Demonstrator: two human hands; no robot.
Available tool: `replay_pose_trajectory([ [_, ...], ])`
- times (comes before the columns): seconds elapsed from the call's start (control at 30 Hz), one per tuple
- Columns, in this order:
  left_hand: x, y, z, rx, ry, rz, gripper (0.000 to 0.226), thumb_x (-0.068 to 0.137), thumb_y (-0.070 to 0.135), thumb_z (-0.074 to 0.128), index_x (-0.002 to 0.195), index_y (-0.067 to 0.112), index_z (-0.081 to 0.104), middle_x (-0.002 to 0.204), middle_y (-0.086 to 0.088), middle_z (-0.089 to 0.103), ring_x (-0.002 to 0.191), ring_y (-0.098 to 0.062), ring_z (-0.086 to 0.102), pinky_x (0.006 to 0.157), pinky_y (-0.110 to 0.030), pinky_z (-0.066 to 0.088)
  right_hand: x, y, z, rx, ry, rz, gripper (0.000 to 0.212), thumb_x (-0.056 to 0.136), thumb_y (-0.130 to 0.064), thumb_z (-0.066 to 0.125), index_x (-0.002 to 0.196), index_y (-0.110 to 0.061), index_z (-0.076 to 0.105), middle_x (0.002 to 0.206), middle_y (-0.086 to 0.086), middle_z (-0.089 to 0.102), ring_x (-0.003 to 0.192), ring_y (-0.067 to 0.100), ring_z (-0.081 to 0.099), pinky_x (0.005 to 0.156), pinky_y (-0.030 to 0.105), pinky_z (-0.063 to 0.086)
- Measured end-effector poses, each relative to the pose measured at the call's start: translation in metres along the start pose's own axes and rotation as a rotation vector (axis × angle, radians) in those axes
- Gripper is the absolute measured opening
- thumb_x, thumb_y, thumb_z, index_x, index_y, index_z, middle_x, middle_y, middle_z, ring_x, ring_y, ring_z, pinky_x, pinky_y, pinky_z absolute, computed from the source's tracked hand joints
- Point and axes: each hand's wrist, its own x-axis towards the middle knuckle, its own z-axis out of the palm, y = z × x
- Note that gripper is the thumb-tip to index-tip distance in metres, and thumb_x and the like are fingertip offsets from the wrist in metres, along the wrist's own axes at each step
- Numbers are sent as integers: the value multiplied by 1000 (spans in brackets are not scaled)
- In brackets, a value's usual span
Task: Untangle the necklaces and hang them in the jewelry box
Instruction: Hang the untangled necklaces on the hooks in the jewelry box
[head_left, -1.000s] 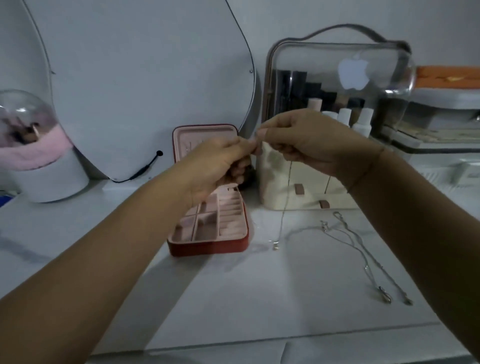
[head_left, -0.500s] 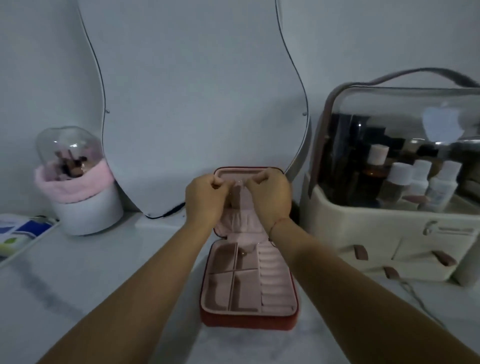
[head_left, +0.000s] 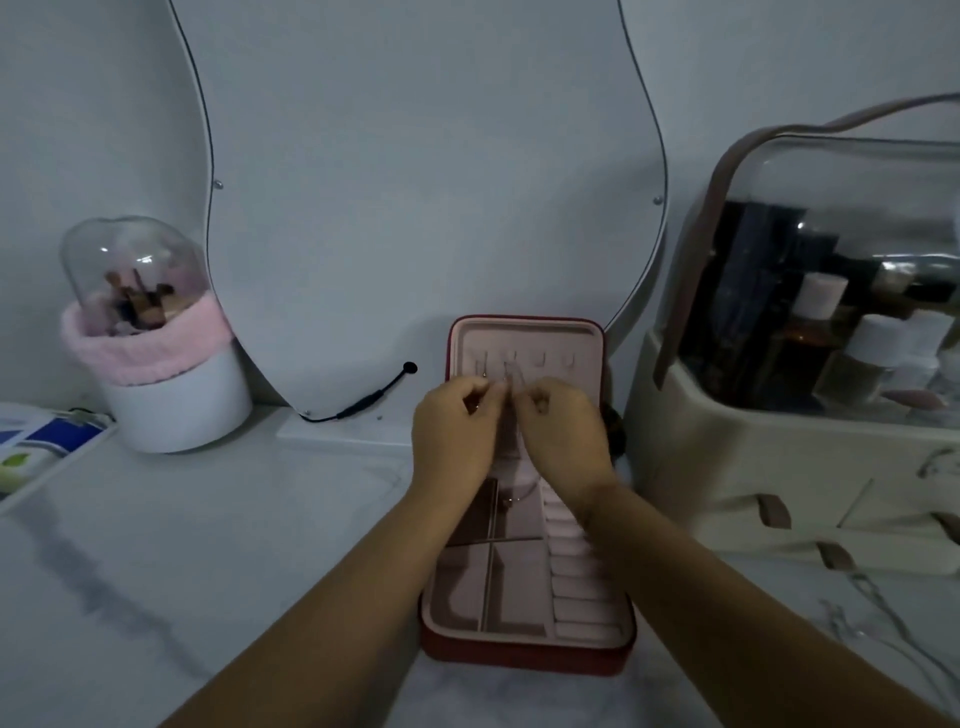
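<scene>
A red jewelry box (head_left: 524, 652) with pink lining stands open in the middle of the table, its lid (head_left: 582, 343) upright with a row of small hooks. My left hand (head_left: 457, 431) and my right hand (head_left: 563, 436) meet in front of the lid, just below the hooks. Both pinch a thin silver necklace (head_left: 511, 376) whose top reaches up by a hook. Its chain hangs between my hands, and the pendant (head_left: 511, 500) dangles over the box's back compartments. More loose necklaces (head_left: 878, 618) lie on the table at the right.
A curved mirror (head_left: 415, 182) leans on the wall behind the box, with a black cable (head_left: 363, 402) at its foot. A clear-lidded cosmetics case (head_left: 810, 415) stands right. A domed brush holder (head_left: 156, 353) stands left. A tray edge (head_left: 31, 457) shows far left.
My head and hands have moved from the table's right part to the jewelry box. The necklace I held up in the air now hangs against the lid, and my hands have dropped slightly below the hooks.
</scene>
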Motion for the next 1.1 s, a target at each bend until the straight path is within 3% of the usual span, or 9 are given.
replay_pose_trajectory([
  [0.13, 1, 10, -3, -111, -50, -25, 14, 90, 25, 60, 83, 18, 69, 75, 6, 66, 71, -5, 61, 64, -16, 47, -26, -10, -13, 421, -384, 292, 35, 98, -23, 46, 66, -15, 54, 55, -2, 48, 49, 9, 42, 49, 21, 36],
  [0.23, -1, -2, 2, 104, 17, 99, 24, 94, 25, 52, 75, 11, 61, 73, -2, 59, 71, -19, 53, 62, -30, 42, -43, -6, -24, 265, -509, 129, 28, 96, -13, 49, 70, -12, 58, 62, 5, 54, 48, 8, 47, 48, 17, 41],
  [0.33, -4, -13, 9, 395, 91, 252, 30, 93, 24, 39, 73, 12, 57, 72, -5, 58, 69, -22, 48, 61, -33, 37, -50, 4, -37, -138, -463, -189, 26, 96, -14, 50, 74, -5, 61, 77, 12, 57, 67, 22, 51, 62, 18, 41],
  [0.4, -3, -16, 11, 529, 81, 290, 36, 92, 23, 30, 71, 12, 57, 69, -7, 58, 66, -23, 45, 59, -33, 34, -45, 4, -44, -292, -424, -236, 28, 96, -16, 49, 75, 1, 59, 73, 8, 52, 65, 19, 47, 60, 20, 40],
  [0.47, -3, -19, 13, 596, 46, 291, 45, 92, 24, 24, 68, 12, 60, 67, -9, 59, 65, -26, 46, 61, -34, 36, -36, -5, -50, -159, -406, -128, 27, 97, -15, 48, 79, 0, 61, 67, 1, 52, 56, 11, 45, 51, 16, 37],
  [0.57, -2, -20, 11, 479, 74, 234, 56, 96, 27, 24, 67, 6, 67, 66, -13, 61, 66, -29, 50, 65, -37, 40, -14, -22, -54, 207, -261, 48, 24, 98, -13, 47, 91, 0, 66, 75, 8, 62, 60, 12, 52, 53, 19, 44],
  [0.63, -3, -17, 11, 410, 59, 220, 62, 95, 33, 19, 72, 4, 69, 70, -13, 63, 70, -27, 48, 69, -37, 39, 0, -29, -54, 319, -163, 49, 24, 99, -12, 46, 94, -2, 66, 75, 7, 64, 63, 12, 56, 56, 17, 49],
  [0.87, -2, -15, 8, 306, 8, 183, 73, 92, 44, 12, 73, -1, 66, 74, -14, 61, 75, -21, 40, 74, -39, 39, 29, -23, -30, 397, -2, 61, 21, 99, -10, 45, 89, -8, 64, 74, 7, 62, 65, 13, 57, 64, 21, 54],
  [1.1, -1, -15, 9, 321, -6, 138, 76, 91, 47, 10, 73, -2, 66, 77, -15, 61, 78, -20, 40, 74, -34, 35, 23, -16, -22, 476, -34, 10, 21, 99, -8, 43, 99, -3, 64, 80, 10, 65, 70, 15, 61, 69, 23, 56],
])
